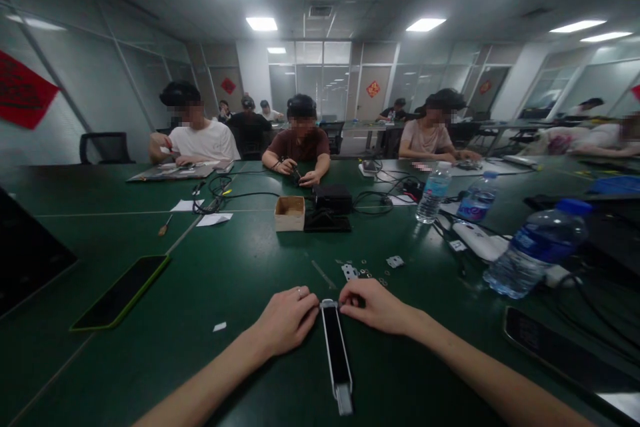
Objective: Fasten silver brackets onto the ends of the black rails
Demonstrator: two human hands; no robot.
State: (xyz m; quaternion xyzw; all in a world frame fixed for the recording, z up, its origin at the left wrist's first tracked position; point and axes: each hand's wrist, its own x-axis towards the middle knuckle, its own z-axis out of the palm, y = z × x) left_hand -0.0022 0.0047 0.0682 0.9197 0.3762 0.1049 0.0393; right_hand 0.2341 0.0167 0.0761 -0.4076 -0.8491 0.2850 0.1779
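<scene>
A long narrow metal frame with a dark middle (337, 347) lies on the green table (250, 267), its length running away from me. My left hand (289, 319) rests at the left of its far end, fingers curled with the tips at the edge. At the right of the same end is my right hand (373, 305), thumb and fingers pinched together; anything between them is too small to make out. Just beyond lie a silver metal plate (349, 271), several small rings (369, 274) and another small metal bracket (395, 261).
A phone with a green edge (123, 292) lies left, a dark phone (550, 347) right. Water bottles (537, 247) and cables stand at the right. An open box (289, 213) sits ahead beside a black device (333, 199). Several people sit across the table.
</scene>
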